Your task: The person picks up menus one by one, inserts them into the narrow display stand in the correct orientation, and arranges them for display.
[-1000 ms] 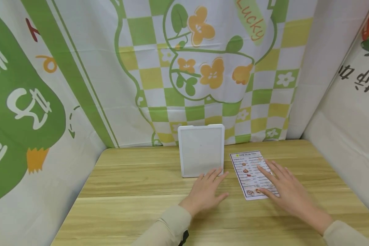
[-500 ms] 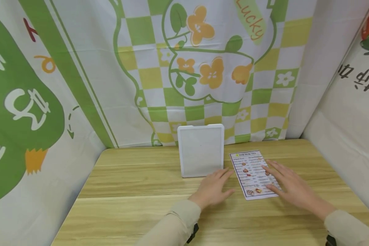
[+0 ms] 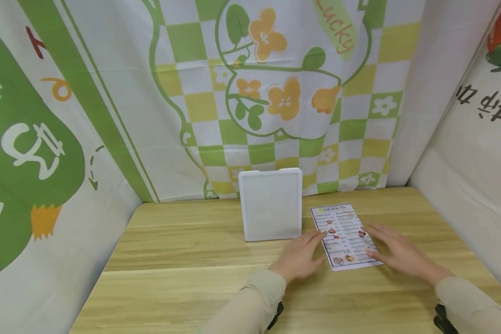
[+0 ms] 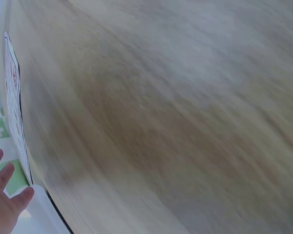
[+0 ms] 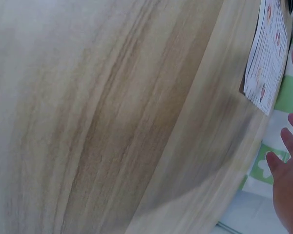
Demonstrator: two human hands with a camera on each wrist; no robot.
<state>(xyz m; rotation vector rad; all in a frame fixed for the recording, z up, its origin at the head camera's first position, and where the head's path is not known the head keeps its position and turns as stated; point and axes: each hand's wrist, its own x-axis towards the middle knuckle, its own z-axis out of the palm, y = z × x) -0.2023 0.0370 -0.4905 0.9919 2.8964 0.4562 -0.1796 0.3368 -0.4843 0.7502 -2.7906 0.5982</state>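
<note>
A printed menu card (image 3: 345,239) with a dark border and small food pictures lies flat on the wooden table. My left hand (image 3: 299,257) is at its left edge, fingertips over or against that edge. On the other side, my right hand (image 3: 402,250) has its fingers spread along the card's right edge; whether they touch it I cannot tell. Neither hand grips anything. Just behind the left hand stands a white rectangular panel (image 3: 271,206) with a raised rim and a notched top. The wrist views show the left fingers (image 4: 5,178) and right fingers (image 5: 278,163) apart and extended.
The wooden table (image 3: 171,297) reaches back to a checked cloth (image 3: 263,153) with flower prints. Printed cloth walls (image 3: 476,185) close in the right and left sides.
My left hand has moved right, from in front of the white panel to the menu card's left edge. My right hand has drawn back slightly toward the card's right edge.
</note>
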